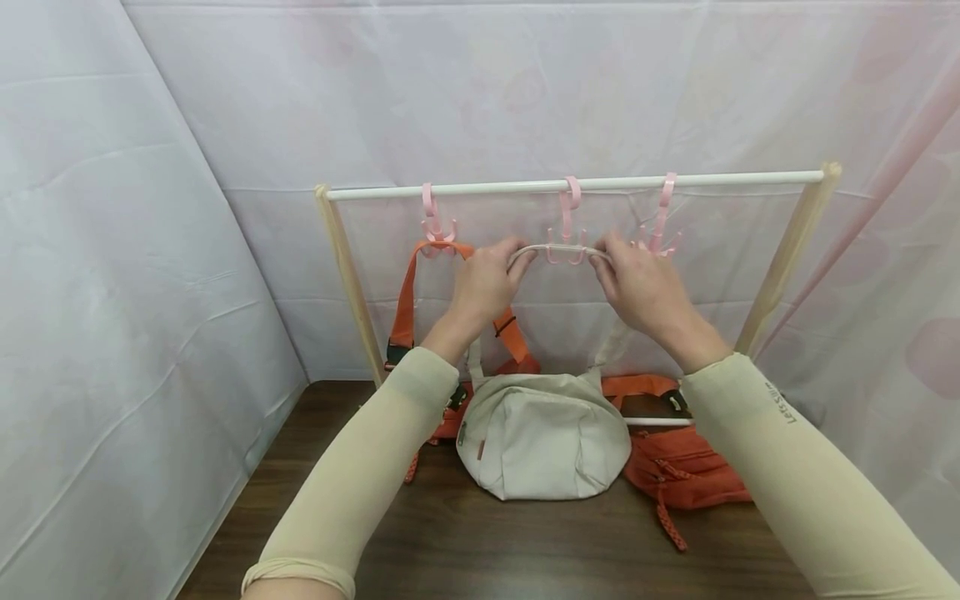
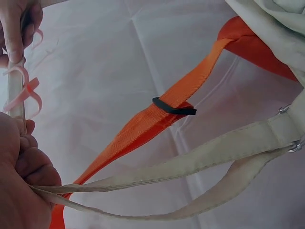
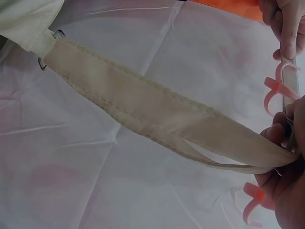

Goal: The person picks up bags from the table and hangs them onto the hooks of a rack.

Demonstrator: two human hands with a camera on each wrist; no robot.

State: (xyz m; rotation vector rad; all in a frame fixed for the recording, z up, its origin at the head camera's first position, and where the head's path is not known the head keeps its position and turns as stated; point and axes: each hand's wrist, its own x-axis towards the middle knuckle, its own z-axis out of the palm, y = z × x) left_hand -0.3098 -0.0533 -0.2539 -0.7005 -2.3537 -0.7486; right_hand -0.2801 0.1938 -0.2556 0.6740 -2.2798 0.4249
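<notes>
A cream bag [image 1: 543, 437] hangs by its strap [image 1: 558, 247] close over the dark tabletop. My left hand [image 1: 487, 279] pinches the strap on one side, and my right hand [image 1: 641, 283] grips it on the other. Between the hands the strap spans the prongs of the middle pink hook [image 1: 567, 221]. In the left wrist view the doubled strap [image 2: 190, 167] runs from the left fist down to metal rings on the bag. The right wrist view shows the other strap end [image 3: 143, 100] gathered in the right fingers, with the hook's prongs [image 3: 276, 88] against the strap.
A white rod [image 1: 495, 189] on wooden posts carries the pink hooks. From the left hook [image 1: 433, 221] hangs an orange strap [image 1: 405, 308] with a black buckle. The right hook [image 1: 663, 217] is beside my right hand. A red-orange bag [image 1: 690, 467] lies at right on the table [image 1: 480, 550].
</notes>
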